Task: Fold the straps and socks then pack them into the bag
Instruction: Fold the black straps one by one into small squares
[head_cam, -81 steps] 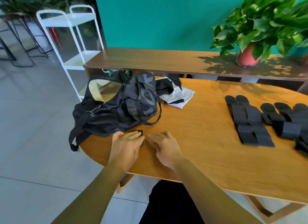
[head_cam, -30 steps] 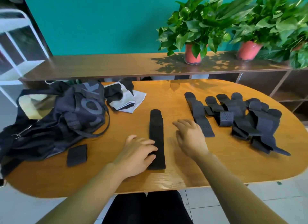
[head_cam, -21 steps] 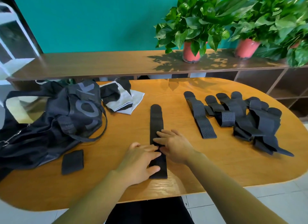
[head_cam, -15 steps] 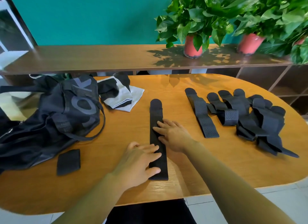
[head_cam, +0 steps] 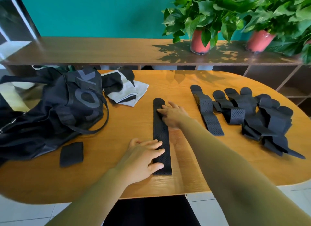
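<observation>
At the far left we see a black fabric duffel bag with grey lettering slumped on the oval wooden table. Its mouth faces the left edge and shows a pale lining, but we cannot tell what is inside. Just in front of the bag, apart from it, lies a small folded black strap piece. Behind the bag's right side, a heap of black and pale grey socks rests on the table, touching the bag.

Near the middle, the left hand lies flat with straight fingers pressing across the near end of a long black perforated strap. This strap lies flat on the table, running straight away from us, with its rounded tip farthest off. The right hand reaches in from the right, fingers also straight and relaxed, their tips resting on the strap close to that rounded tip. Neither hand grips anything.

To the right, a second long black perforated strap lies on its own at a slight angle. Beside it sprawls an overlapping pile of black straps, some looped.

Beyond the table, a dark wooden shelf carries two leafy green plants in red pots.
</observation>
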`<act>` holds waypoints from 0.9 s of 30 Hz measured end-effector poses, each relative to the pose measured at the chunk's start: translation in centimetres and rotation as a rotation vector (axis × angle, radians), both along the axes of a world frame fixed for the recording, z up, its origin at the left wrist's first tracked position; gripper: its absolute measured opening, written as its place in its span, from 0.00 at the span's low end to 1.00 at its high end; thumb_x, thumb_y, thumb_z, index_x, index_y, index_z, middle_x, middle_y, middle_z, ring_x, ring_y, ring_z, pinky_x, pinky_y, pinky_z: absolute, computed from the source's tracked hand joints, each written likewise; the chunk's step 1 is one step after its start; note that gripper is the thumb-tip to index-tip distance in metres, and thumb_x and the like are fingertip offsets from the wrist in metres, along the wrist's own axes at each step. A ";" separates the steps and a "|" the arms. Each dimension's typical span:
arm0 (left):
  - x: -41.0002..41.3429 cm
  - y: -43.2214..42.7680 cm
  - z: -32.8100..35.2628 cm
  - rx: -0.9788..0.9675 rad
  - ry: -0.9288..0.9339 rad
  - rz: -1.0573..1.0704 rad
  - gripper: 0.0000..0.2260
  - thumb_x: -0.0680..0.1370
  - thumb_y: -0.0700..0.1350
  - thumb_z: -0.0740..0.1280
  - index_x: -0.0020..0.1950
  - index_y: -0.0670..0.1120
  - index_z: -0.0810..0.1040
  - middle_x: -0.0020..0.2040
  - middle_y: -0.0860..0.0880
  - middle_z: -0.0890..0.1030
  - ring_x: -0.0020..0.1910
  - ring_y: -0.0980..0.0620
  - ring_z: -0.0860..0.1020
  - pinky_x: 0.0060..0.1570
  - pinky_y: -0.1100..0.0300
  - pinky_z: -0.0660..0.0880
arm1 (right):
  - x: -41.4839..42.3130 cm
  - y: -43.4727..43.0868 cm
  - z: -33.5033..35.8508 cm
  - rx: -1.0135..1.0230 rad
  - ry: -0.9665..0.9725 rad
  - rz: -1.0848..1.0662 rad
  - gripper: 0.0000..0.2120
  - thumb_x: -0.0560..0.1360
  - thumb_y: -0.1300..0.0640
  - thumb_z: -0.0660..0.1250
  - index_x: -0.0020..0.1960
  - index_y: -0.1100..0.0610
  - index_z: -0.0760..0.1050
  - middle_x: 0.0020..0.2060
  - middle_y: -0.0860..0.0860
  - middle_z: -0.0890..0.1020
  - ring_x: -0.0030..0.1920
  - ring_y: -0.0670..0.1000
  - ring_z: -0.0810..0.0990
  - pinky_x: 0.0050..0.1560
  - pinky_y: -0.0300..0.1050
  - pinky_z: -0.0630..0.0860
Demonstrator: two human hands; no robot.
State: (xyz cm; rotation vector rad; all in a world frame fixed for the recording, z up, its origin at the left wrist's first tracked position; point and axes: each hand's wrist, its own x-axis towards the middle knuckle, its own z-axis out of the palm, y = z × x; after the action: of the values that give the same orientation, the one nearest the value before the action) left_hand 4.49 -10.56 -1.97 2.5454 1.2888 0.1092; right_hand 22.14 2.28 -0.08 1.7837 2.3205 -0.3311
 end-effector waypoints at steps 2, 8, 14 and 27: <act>0.0 0.0 0.1 0.001 0.012 0.005 0.23 0.80 0.60 0.58 0.74 0.58 0.65 0.77 0.59 0.56 0.75 0.63 0.52 0.67 0.57 0.44 | 0.3 -0.7 0.3 0.012 0.105 -0.037 0.24 0.81 0.55 0.52 0.76 0.45 0.55 0.76 0.46 0.56 0.77 0.51 0.43 0.73 0.54 0.49; 0.5 0.3 0.5 0.000 -0.003 0.037 0.22 0.79 0.60 0.60 0.72 0.58 0.68 0.77 0.58 0.59 0.74 0.61 0.56 0.67 0.56 0.47 | 2.2 -4.2 2.5 0.189 0.290 -0.025 0.22 0.80 0.59 0.56 0.73 0.47 0.65 0.71 0.45 0.68 0.76 0.49 0.49 0.72 0.53 0.54; -0.2 -0.7 1.0 0.090 -0.233 0.114 0.18 0.79 0.56 0.64 0.68 0.57 0.74 0.72 0.59 0.68 0.71 0.65 0.62 0.66 0.59 0.50 | 3.3 -11.2 1.6 0.319 0.495 0.114 0.23 0.76 0.64 0.62 0.70 0.52 0.69 0.65 0.48 0.76 0.72 0.50 0.63 0.66 0.54 0.67; -0.4 -3.5 -0.7 0.056 -0.263 0.233 0.17 0.76 0.55 0.68 0.64 0.59 0.75 0.61 0.59 0.77 0.63 0.60 0.70 0.63 0.57 0.56 | 2.5 -18.2 -3.5 0.285 0.716 -0.034 0.24 0.72 0.63 0.67 0.68 0.53 0.72 0.60 0.50 0.77 0.61 0.47 0.74 0.63 0.42 0.72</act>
State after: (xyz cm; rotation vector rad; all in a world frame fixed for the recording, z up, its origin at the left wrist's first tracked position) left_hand 4.08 -14.08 -2.67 2.3175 1.4845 0.5161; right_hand 24.62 -15.97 -3.53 2.0886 2.9322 -0.7899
